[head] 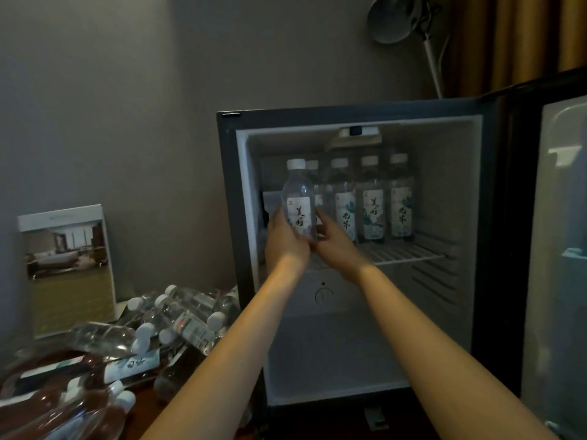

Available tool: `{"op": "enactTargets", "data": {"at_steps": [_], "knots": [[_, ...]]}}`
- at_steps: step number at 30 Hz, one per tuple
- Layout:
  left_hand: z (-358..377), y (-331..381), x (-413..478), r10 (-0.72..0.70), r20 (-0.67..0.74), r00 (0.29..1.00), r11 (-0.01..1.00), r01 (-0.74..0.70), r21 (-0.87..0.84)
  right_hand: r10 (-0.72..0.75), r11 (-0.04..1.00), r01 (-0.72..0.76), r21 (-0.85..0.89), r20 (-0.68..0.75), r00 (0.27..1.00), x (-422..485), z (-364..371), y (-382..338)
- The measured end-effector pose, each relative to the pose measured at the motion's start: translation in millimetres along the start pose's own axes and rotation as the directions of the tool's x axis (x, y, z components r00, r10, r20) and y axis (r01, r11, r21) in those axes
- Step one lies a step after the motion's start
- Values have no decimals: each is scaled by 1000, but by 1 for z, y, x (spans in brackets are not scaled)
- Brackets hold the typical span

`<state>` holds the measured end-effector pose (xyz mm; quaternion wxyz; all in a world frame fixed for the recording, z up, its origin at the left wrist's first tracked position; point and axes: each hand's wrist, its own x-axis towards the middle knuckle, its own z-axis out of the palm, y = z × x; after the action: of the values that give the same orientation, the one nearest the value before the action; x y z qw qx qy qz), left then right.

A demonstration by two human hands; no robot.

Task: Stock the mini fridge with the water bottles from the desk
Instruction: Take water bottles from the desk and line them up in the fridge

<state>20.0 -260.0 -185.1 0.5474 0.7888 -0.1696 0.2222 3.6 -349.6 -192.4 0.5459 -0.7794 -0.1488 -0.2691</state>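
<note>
The black mini fridge (228, 192) stands open in front of me. Several white-capped water bottles (371, 201) stand upright in a row on its wire shelf (406, 252). A clear water bottle (298, 198) with a white label is held upright at the shelf's left front. My left hand (284, 239) grips its lower left side and my right hand (333, 241) its lower right. The bottle's base is hidden by my fingers. More bottles (187, 315) lie in a heap on the desk at lower left.
The fridge door (556, 249) hangs open at the right. The lower fridge compartment (333, 354) holds nothing. A framed picture (68, 268) leans on the wall at left. A lamp (400, 17) and a curtain (521, 33) are behind the fridge.
</note>
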Motion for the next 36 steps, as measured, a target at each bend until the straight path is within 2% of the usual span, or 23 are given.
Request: {"op": "enactTargets", "data": {"at_steps": [4, 10, 13, 18, 24, 31, 36], "knots": [[7, -4, 0, -19, -6, 1000, 999, 20, 28, -18, 994, 17, -112, -7, 1000, 5, -2, 6], [8, -9, 7, -77, 55, 995, 996, 75, 48, -38, 951, -30, -308, -213, 976, 16, 9, 15], [6, -8, 16, -92, 55, 994, 994, 88, 62, -59, 921, -48, -387, -261, 964, 21, 13, 18], [4, -4, 22, -163, 108, 981, 981, 150, 121, -67, 899, -51, -435, -252, 965, 28, 15, 26], [5, -2, 22, -198, 120, 973, 972, 179, 151, -45, 880, -40, -474, -167, 985, 34, 14, 28], [9, 0, 23, -243, 129, 962, 956, 215, 199, 54, 879, -84, -470, -76, 996, 40, 10, 27], [12, 5, 14, -271, 172, 947, 955, 241, 174, 131, 872, -122, -474, -14, 991, 41, 8, 25]]}}
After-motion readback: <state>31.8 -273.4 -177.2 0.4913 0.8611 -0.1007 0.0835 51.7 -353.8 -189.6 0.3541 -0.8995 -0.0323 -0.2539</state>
